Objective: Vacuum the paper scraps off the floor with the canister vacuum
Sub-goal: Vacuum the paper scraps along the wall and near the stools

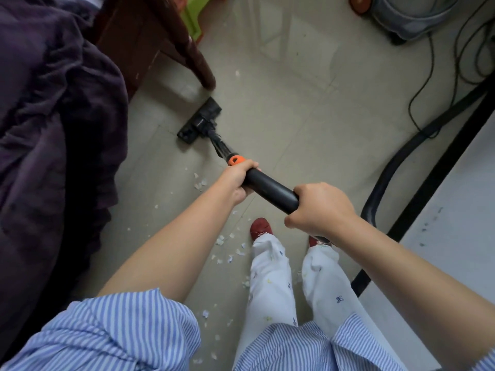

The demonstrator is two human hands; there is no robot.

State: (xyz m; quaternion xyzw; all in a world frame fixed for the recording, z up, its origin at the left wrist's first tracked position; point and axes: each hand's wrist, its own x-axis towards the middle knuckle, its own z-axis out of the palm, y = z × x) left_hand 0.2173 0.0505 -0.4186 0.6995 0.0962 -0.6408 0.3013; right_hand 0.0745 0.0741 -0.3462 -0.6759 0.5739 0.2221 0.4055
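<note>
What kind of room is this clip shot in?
Probably a bedroom or living room at home: rumpled dark purple bedding on the left, a dark wooden furniture leg on the glossy beige tiled floor, and a grey canister vacuum by a white table with a black edge.

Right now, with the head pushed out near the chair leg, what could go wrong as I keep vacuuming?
1. The floor head sits close to the chair leg and could knock it.
2. The hose and thin cable loop across the floor to the right of the feet; stepping back may snag them.
3. Paper scraps lie by the left shoe, behind the head, so they could be trodden on or missed.
</note>
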